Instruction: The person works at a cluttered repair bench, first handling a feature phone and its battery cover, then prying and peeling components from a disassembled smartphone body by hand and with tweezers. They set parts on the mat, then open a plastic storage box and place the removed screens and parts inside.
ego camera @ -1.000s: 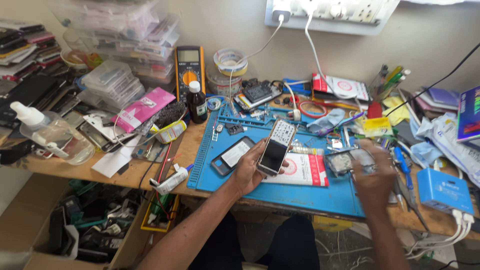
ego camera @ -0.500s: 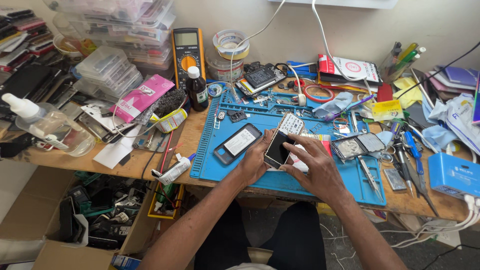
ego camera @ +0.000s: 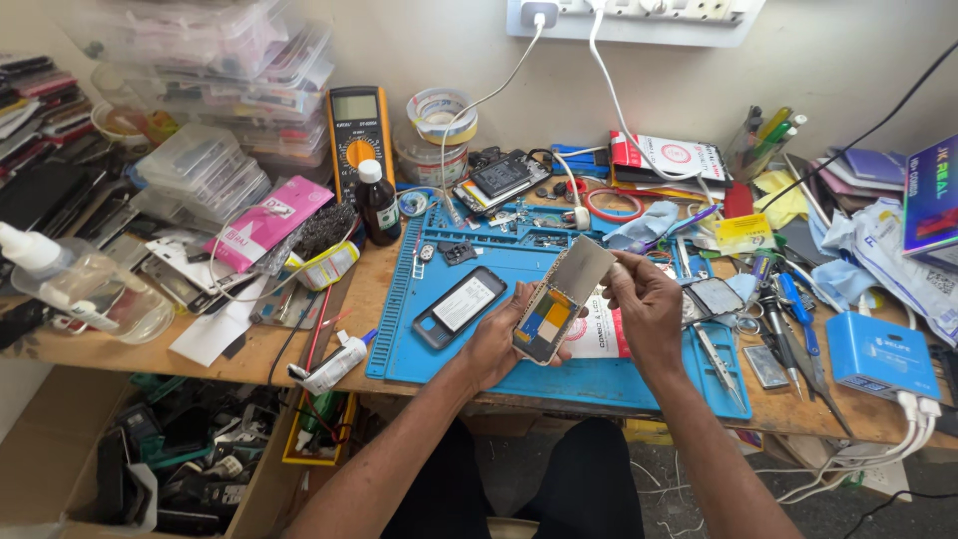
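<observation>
Since half a second ago you have lifted the opened phone (ego camera: 552, 317) off the blue repair mat (ego camera: 649, 374), left hand (ego camera: 496, 344) cupping its lower end, right hand (ego camera: 646, 304) fingertips pinching its upper edge, interior now exposed for inspection.

A phone repair workshop: multimeter (ego camera: 358, 135), blue mat (ego camera: 599, 369), tweezers (ego camera: 720, 361) and parts crowd the worktop (ego camera: 249, 364).

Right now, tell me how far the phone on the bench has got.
Done: the opened phone is up off the blue mat, its insides showing. In hand: left hand holds it, right hand touches its upper end. Left: a second phone lies untouched on the mat; the tweezers lie unused.
</observation>
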